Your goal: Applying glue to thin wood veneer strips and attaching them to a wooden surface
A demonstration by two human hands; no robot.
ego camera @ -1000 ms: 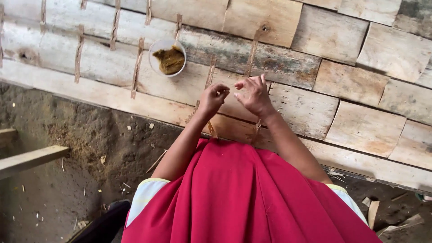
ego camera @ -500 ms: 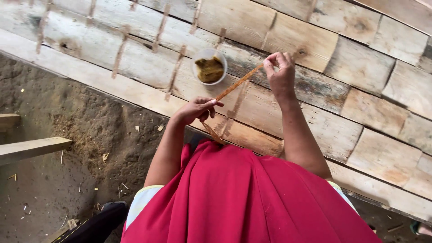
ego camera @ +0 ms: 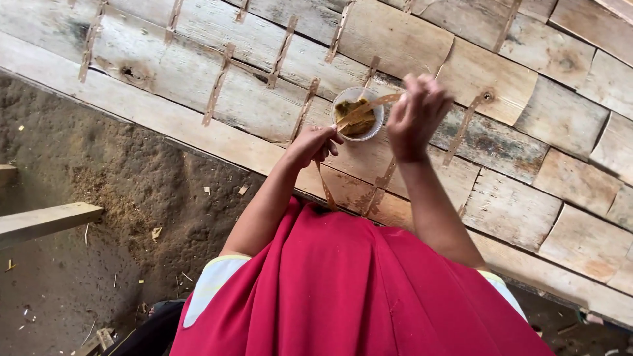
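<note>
**A:** Status, near to far?

**B:** Nearest the camera: red cloth garment (ego camera: pixel 356 290) with pale sleeve edges, fills the bottom centre. Both forearms run up from it.

**A:** Left hand?

**B:** Left hand (ego camera: pixel 315 144) is curled narrow, fingers pinched on a thin tan strip of flat fibre (ego camera: pixel 359 111). One more length of strip hangs down from that hand toward the garment.

**A:** Right hand?

**B:** Right hand (ego camera: pixel 417 113) is higher and further out, motion-blurred. Fingers closed on the other end of the same strip, as far as I can tell. The strip runs taut-ish between the hands, slanting up to the right.

**A:** Where does the strip sit relative to the cup?

**B:** It crosses right over the small round white cup (ego camera: pixel 357 113), which holds a brownish-yellow paste. Can't tell if the strip touches the paste. The cup stands on the pale weathered wooden boards (ego camera: pixel 527 204), between the two hands.

**A:** Beyond that?

**B:** Boards run diagonally across the upper frame. Several similar tan strips (ego camera: pixel 217 84) lie laid out across them, well apart from each other, left of the cup and beyond it.

**A:** Left side?

**B:** Brown dirt ground (ego camera: pixel 99 171) with wood chips scattered on it, and a pale wooden plank end (ego camera: pixel 46 221) poking in from the left edge.
</note>
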